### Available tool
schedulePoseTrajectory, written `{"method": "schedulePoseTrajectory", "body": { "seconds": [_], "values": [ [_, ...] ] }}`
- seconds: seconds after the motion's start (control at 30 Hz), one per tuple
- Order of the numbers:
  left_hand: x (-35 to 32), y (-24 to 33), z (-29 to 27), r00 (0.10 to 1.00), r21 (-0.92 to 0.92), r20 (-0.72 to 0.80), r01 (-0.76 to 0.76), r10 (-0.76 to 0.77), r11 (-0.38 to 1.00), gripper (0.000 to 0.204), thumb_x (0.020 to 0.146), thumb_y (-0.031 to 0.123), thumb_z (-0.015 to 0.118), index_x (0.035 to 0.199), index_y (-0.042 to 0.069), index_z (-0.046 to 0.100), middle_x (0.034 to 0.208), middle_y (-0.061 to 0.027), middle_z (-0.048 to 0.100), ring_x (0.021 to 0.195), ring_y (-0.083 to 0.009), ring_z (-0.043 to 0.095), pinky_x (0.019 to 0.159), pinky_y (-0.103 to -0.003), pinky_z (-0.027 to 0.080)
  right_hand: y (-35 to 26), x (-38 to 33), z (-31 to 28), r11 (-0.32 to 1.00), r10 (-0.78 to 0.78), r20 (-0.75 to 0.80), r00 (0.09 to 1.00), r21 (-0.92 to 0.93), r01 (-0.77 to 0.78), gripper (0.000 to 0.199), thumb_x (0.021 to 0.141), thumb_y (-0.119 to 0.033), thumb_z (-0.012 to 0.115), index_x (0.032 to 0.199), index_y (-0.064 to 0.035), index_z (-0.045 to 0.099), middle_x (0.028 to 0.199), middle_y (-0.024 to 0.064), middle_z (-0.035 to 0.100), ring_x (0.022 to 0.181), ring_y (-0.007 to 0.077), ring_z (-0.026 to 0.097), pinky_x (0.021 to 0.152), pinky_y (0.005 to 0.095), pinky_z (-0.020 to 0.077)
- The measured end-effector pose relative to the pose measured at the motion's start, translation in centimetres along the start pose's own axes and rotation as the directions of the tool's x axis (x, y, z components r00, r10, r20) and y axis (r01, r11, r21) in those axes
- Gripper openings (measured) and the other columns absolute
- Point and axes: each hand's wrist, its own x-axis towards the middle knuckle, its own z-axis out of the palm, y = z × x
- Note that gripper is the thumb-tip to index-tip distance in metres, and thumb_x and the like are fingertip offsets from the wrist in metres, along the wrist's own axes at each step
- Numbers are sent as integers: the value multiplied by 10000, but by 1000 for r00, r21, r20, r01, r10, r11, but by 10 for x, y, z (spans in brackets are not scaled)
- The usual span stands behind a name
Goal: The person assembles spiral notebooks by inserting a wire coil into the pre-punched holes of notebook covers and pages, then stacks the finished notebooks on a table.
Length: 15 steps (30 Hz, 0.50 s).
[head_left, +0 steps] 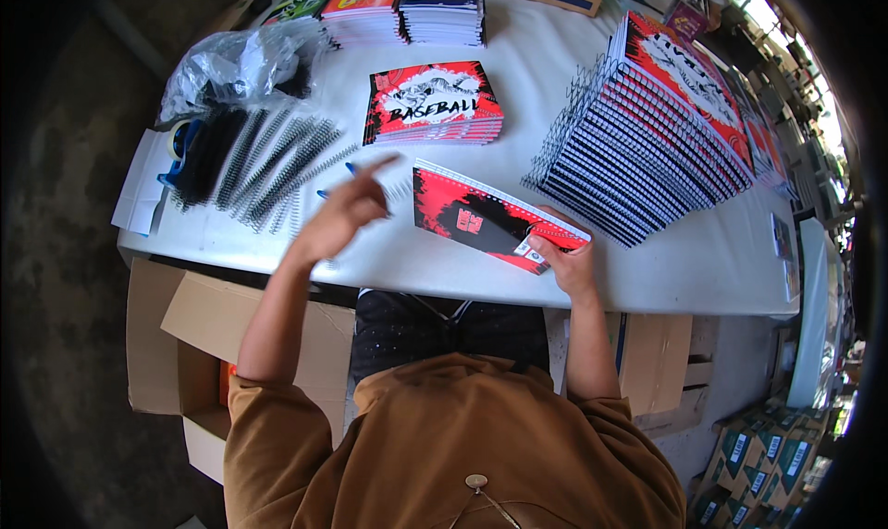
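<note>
My right hand (566,263) grips the lower right corner of a red and black book (476,216), thumb on its cover. The book is tilted, with a row of punched holes along its upper edge and no coil in it. My left hand (347,216) hovers left of the book, index finger stretched out, slightly blurred. Beside its fingers show a faint spiral coil (400,192) and two blue tips, perhaps tool handles (351,168), partly hidden by the hand. Loose black spiral coils (277,164) lie spread to the left.
A short stack of red books (433,104) sits beyond my hands. A tall leaning pile of coil-bound books (647,131) stands at right. At far left are a plastic bag (242,67) and blue tape dispenser (178,154). An open carton (153,335) is below the table.
</note>
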Motion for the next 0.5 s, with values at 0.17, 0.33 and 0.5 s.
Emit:
{"method": "schedulePoseTrajectory", "body": {
  "seconds": [0.17,0.33,0.5],
  "values": [
    [4,-4,27,979,117,-200,-6,30,993,417,922,317,496,1194,2,504,813,-103,573,716,-134,521,694,-262,441,-3,2,2,999,26,3,1000,-40,-26,281,820,-3,611,1099,28,598,949,45,644,819,66,558,754,203,453],
    [13,-9,17,929,168,-325,-125,175,978,300,911,280,532,876,-17,566,652,-66,545,574,-108,496,563,-258,428,0,0,0,998,26,-6,1000,-48,-26,276,822,2,606,1097,18,606,940,47,647,817,56,552,748,200,451],
    [15,-6,16,939,123,-313,-106,141,987,321,907,294,538,865,-23,569,629,-56,531,559,-95,479,540,-255,416,0,-1,0,997,30,-7,1000,-70,-31,272,822,0,608,1093,16,611,911,40,651,790,47,545,728,194,450]
  ]
}}
